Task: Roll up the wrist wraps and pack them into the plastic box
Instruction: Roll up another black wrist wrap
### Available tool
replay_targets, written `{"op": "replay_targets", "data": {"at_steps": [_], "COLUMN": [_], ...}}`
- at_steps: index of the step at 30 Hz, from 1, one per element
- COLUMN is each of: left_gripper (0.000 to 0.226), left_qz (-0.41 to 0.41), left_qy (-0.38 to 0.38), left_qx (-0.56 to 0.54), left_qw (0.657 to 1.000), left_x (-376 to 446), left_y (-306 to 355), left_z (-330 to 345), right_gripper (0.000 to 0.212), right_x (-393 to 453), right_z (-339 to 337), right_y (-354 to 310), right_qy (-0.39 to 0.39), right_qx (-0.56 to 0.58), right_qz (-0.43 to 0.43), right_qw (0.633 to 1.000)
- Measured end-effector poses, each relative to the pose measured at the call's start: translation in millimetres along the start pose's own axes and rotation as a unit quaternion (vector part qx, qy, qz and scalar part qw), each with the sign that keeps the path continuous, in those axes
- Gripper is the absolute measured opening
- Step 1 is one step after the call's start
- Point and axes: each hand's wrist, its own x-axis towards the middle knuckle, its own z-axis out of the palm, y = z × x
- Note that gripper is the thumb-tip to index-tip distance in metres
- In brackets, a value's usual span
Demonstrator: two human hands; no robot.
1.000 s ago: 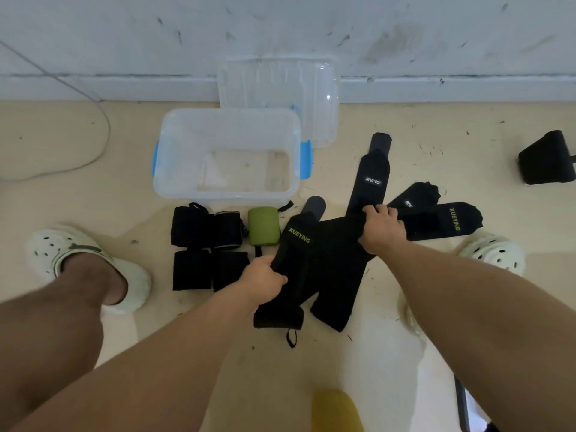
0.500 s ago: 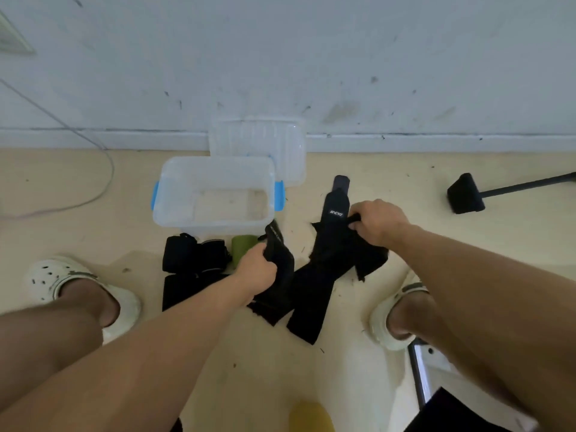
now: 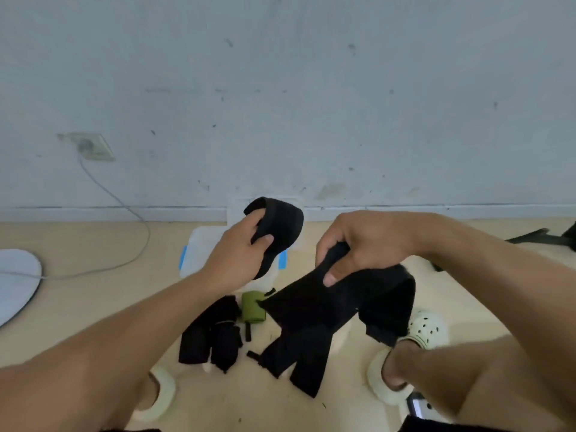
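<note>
Black wraps hang gripped in right-hand fingers.

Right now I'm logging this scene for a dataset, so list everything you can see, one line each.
Unrolled wrist wraps: several, black, hanging from the right hand.
Single wrap: one, black, lifted in the left hand.
Rolled wraps: a black cluster, on the floor.
Green roll: one, beside the black rolls.
Plastic box: one, clear with blue clips, behind the hands.
Lid: one, clear, against the wall.
Cable: one, grey, from the wall socket.
Clogs: pale, on the feet.
Left hand: grip on the single wrap.
Right hand: grip on the wraps.
</note>
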Motion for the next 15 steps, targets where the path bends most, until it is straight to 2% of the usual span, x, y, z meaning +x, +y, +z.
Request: {"op": "replay_targets", "data": {"at_steps": [2, 4, 7, 9, 11, 13, 15], "left_gripper": [0.044, 0.039, 0.026, 0.02, 0.017, 0.033, 0.037], "left_qz": [0.022, 0.017, -0.06, -0.104, -0.088, -0.076, -0.079], "left_qy": [-0.036, -0.085, -0.092, -0.079, -0.098, -0.118, -0.1], "left_qx": [-0.031, -0.099, -0.224, -0.281, -0.243, -0.186, -0.15], "left_qw": [0.999, 0.991, 0.968, 0.951, 0.961, 0.972, 0.98], "left_x": [-6, -15, -16, -11, -4, 2, 9], "left_y": [12, 16, 15, 12, 8, 5, 0], "left_z": [-4, 0, 7, 5, 0, -6, -11], "right_gripper": [0.011, 0.01, 0.026, 0.03, 0.032, 0.034, 0.036], "right_x": [7, 21, 43, 52, 58, 62, 65], "right_z": [6, 14, 20, 22, 22, 20, 13], "right_y": [-7, -7, -1, -1, 0, 1, 6], "right_qy": [0.03, 0.122, 0.238, 0.258, 0.261, 0.247, 0.218], "right_qx": [0.01, 0.017, 0.008, 0.004, 0.0, -0.011, 0.002], "right_qz": [-0.013, -0.015, 0.012, 0.027, 0.031, 0.045, 0.068], "right_qw": [0.999, 0.992, 0.971, 0.966, 0.965, 0.968, 0.974]}}
